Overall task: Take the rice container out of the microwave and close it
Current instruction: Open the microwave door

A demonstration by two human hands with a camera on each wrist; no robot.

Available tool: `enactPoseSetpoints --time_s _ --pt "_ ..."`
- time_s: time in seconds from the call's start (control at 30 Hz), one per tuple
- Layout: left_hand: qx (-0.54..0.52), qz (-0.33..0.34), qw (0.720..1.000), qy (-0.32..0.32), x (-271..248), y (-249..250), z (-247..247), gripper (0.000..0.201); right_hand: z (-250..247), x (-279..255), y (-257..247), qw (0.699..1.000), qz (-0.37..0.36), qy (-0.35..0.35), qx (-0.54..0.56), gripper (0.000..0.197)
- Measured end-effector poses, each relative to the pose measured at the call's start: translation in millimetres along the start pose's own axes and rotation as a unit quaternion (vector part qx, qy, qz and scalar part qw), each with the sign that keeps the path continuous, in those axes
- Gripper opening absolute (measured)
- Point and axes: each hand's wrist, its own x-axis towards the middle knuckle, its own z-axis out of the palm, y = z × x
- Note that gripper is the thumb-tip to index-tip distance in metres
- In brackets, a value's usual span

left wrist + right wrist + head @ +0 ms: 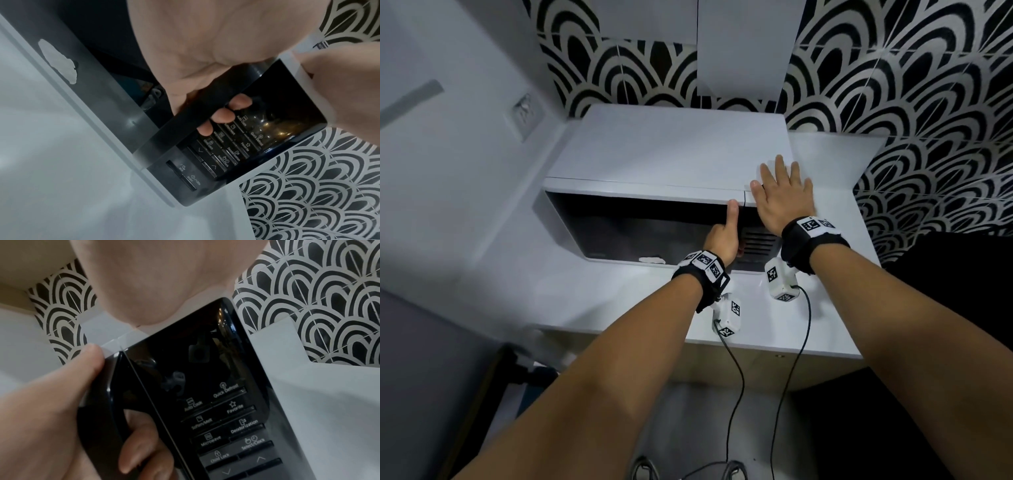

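A white microwave [671, 154] with a dark door [633, 226] stands on a white counter [774, 329]. My left hand [722, 236] grips the black door handle [197, 113], fingers [223, 116] curled behind it and thumb up at the door's top edge. The same handle [98, 418] shows in the right wrist view beside the button panel [232, 426]. My right hand [782, 192] lies flat, fingers spread, on the microwave's top right corner. The door looks shut or nearly so. No rice container is in view.
Black-and-white patterned tiles [893, 85] cover the wall behind and to the right. A white wall [448, 154] stands close on the left. A white patch [59, 63] is stuck on the door's lower frame. Sensor cables [732, 394] hang from both wrists.
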Motion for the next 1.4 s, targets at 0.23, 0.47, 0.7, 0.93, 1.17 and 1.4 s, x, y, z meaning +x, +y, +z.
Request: enactPoseSetpoints --time_s 0.23,0.47,0.7,0.93,1.17,1.4 --pt "0.016 0.013 1.0 0.024 3 -1 3 0.101 0 2 1 1.0 -0.003 -0.003 0.004 0.067" --pt "0.038 0.038 0.998 0.024 -25 -23 -4 0.099 -1 3 0 1.0 -0.007 0.002 0.003 0.068" --pt "0.066 0.043 0.997 -0.018 -74 -48 -27 0.113 -5 0 -3 1.0 -0.007 -0.008 0.0 0.068" --pt "0.104 0.049 0.991 -0.071 -133 -74 -70 0.111 -6 1 -4 0.999 0.006 -0.035 0.007 0.068" --pt "0.155 0.057 0.986 -0.025 -177 -86 -110 0.105 -7 1 -7 0.999 0.015 -0.037 0.0 0.068" --pt "0.302 0.032 0.952 0.045 -189 -52 -151 0.094 -9 -1 -7 0.999 0.024 -0.045 0.007 0.068"
